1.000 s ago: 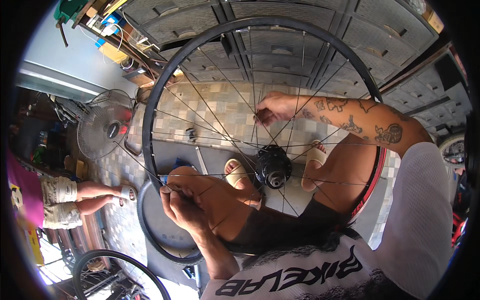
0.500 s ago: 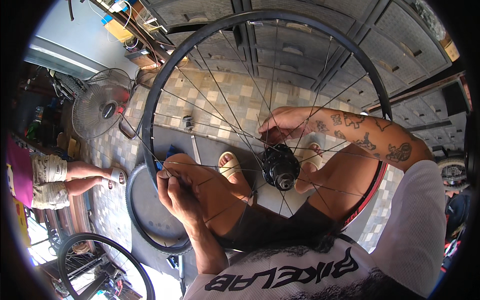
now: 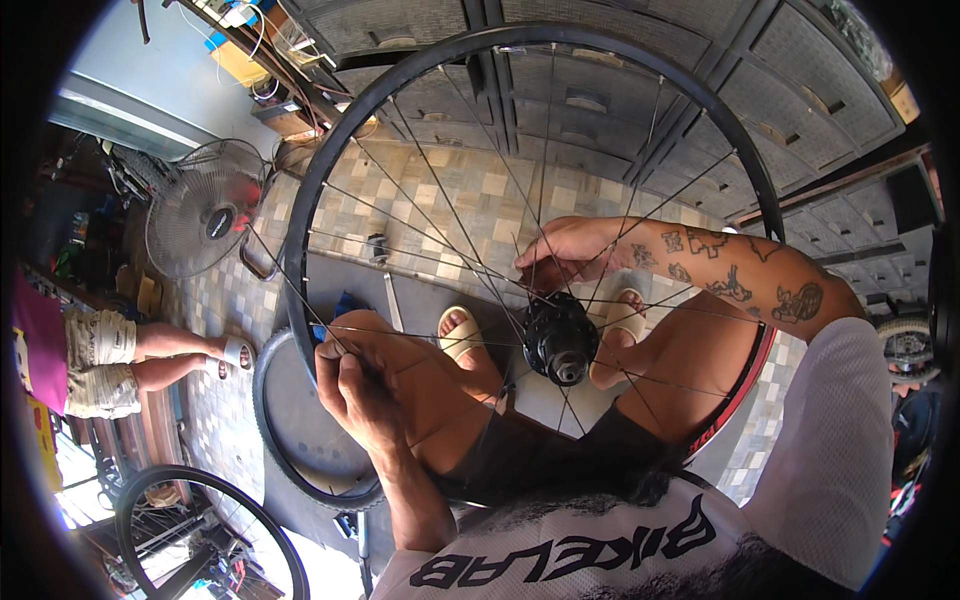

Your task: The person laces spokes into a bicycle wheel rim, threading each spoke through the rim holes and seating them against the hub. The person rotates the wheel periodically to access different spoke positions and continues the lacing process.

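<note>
A bicycle wheel with a black rim (image 3: 296,225) rests over my lap, laced with several thin dark spokes. My left hand (image 3: 362,390) is closed in a pinch on a spoke (image 3: 272,256) by the rim's left side; the spoke's far length sticks out beyond the rim. Behind the spokes, my right hand (image 3: 575,248) curls its fingers just above the black hub (image 3: 558,340). Its fingertips are close together in shadow, and what they grip is partly hidden. The hub's axle end points toward me.
A tyre (image 3: 268,425) lies at my left knee, and another wheel (image 3: 128,520) stands at lower left. A fan (image 3: 190,225) and a person's legs (image 3: 165,355) are on the left. Grey drawers (image 3: 590,110) line the far side. A small dark part (image 3: 377,248) sits on the floor.
The hub has turned or tilted very slightly. Both hands keep nearly the same places and grips.
</note>
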